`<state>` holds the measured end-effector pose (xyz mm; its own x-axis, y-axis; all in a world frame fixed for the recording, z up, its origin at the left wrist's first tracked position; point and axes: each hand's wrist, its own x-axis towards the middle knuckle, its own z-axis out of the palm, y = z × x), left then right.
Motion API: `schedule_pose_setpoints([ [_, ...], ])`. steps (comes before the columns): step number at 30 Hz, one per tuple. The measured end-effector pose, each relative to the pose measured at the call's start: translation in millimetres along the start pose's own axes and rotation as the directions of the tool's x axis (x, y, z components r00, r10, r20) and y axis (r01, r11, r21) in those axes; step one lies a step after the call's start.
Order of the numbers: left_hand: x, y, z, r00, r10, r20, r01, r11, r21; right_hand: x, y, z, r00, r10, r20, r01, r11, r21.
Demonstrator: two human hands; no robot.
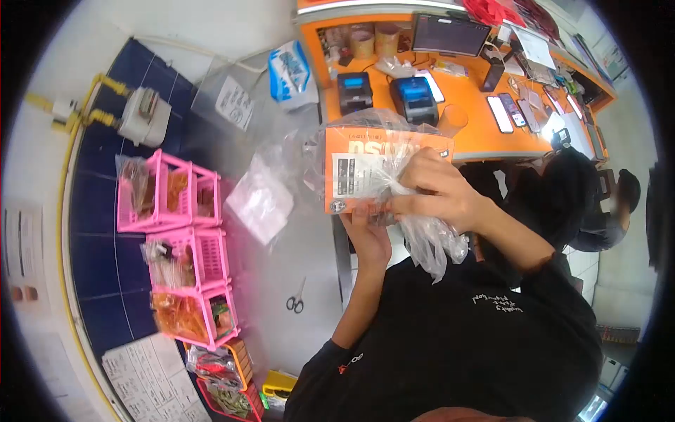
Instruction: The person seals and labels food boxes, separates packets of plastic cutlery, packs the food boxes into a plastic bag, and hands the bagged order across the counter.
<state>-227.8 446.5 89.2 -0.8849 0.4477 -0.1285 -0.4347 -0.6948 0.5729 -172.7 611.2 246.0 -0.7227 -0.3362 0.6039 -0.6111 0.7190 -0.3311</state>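
An orange box (337, 144) with a white printed label (348, 176) sits inside a clear plastic bag (309, 165). My right hand (446, 193) is closed around the bag's gathered neck in front of the box, and loose plastic hangs below the fist. From beneath, my left hand (369, 239) holds the box's lower edge through the bag; some of its fingers are hidden behind the box. Scissors (295, 303) lie on the grey metal counter (281, 274) below and left of my hands. Nearer to the box on that counter is a white plastic-wrapped packet (260, 200).
Pink baskets (190, 257) of packets line the left wall. An orange desk (478, 137) ahead bears two small black printers (415, 98), phones (500, 114) and a monitor (450, 35). A blue-and-white pack (292, 74) stands beside it. Another person (569, 183) in dark clothes is at right.
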Motion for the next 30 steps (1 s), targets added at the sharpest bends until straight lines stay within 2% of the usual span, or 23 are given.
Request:
schedule_pose_setpoints([
  [3,42,-30,51,0.995,0.089,0.04,-0.092,0.992,0.088,-17,51,-33,0.996,0.013,-0.088,-0.015,1.0,-0.026],
  [5,77,-62,93,0.994,0.057,0.09,-0.065,0.994,0.091,-34,99,-68,0.986,0.046,-0.16,-0.055,0.997,-0.049],
  [9,129,-100,132,1.0,0.022,0.015,-0.023,0.997,0.08,-29,156,-122,0.986,0.058,-0.155,-0.067,0.997,-0.05],
  [15,179,-120,197,0.995,0.05,0.088,-0.056,0.996,0.07,-20,217,-178,0.981,0.011,-0.191,-0.031,0.994,-0.104],
  [18,214,-119,257,0.984,-0.044,0.171,0.027,0.995,0.099,-11,255,-212,0.946,-0.043,-0.323,-0.017,0.983,-0.181],
  [19,228,-118,281,0.98,-0.045,0.195,0.028,0.996,0.089,-4,271,-224,0.897,-0.029,-0.442,-0.073,0.974,-0.213],
  [20,239,-114,304,0.979,-0.038,0.203,0.021,0.996,0.084,4,287,-240,0.871,0.006,-0.491,-0.119,0.972,-0.2],
  [21,246,-106,350,0.985,0.028,0.168,-0.061,0.979,0.193,13,303,-257,0.841,0.041,-0.539,-0.164,0.969,-0.183],
  [23,308,-109,366,0.926,-0.103,0.364,0.063,0.991,0.121,39,339,-299,0.811,0.143,-0.567,-0.236,0.967,-0.094],
  [24,330,-114,388,0.909,-0.113,0.401,0.074,0.991,0.111,54,360,-317,0.774,0.177,-0.608,-0.262,0.964,-0.053],
  [26,380,-132,418,0.908,-0.165,0.386,0.099,0.978,0.186,71,414,-345,0.736,0.29,-0.612,-0.337,0.941,0.04],
  [27,404,-143,428,0.912,-0.209,0.352,0.122,0.96,0.253,75,447,-355,0.727,0.287,-0.623,-0.338,0.94,0.039],
  [29,445,-161,441,0.897,-0.268,0.352,0.15,0.933,0.328,79,517,-365,0.71,0.398,-0.581,-0.334,0.917,0.22],
  [30,463,-168,447,0.882,-0.323,0.344,0.177,0.902,0.393,77,549,-370,0.706,0.395,-0.587,-0.326,0.918,0.226],
])
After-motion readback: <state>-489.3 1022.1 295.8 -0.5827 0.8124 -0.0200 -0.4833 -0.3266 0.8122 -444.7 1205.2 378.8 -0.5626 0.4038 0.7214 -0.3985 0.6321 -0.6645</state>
